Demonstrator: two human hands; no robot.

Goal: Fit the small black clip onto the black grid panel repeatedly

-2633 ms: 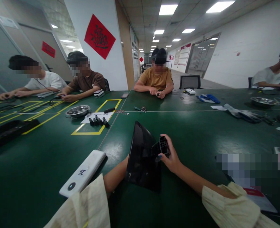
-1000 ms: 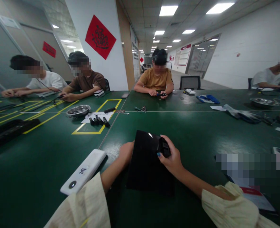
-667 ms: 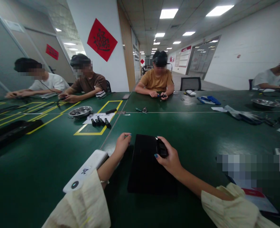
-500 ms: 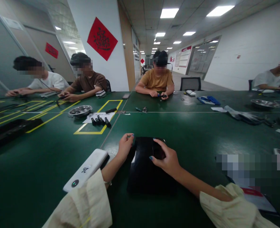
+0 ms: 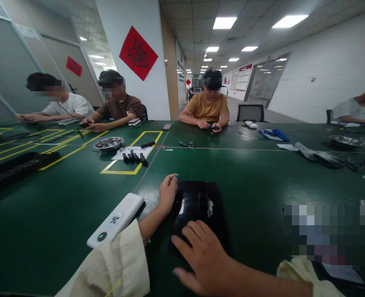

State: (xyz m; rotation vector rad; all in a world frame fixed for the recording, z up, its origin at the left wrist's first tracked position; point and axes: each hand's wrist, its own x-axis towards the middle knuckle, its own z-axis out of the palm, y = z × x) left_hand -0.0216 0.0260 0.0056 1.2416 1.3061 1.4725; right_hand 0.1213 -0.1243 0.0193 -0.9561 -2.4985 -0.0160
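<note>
A glossy black curved panel (image 5: 197, 192) lies on the green table in front of me. Its upper middle carries a raised black part (image 5: 203, 201) with a small whitish patch (image 5: 210, 208) beside it. At the panel's upper left edge is my left hand (image 5: 169, 192), its fingertips pinched together; anything between them is too small or hidden to name. My right hand (image 5: 202, 253) hovers over or rests on the near end of the panel, fingers spread and holding nothing. I cannot tell whether it touches the surface.
Left of my left forearm lies a white power bank (image 5: 116, 220) marked 26. Farther off are several black cylindrical parts (image 5: 135, 157), a metal bowl (image 5: 109, 143), pliers (image 5: 187, 144) and gloves (image 5: 318, 156). A black tray (image 5: 18, 169) is at far left. Several people sit around the table.
My right hand has left the raised part on the panel and moved down toward me, fingers now spread. My left hand remains pinched at the panel's upper left. The view has shifted slightly.
</note>
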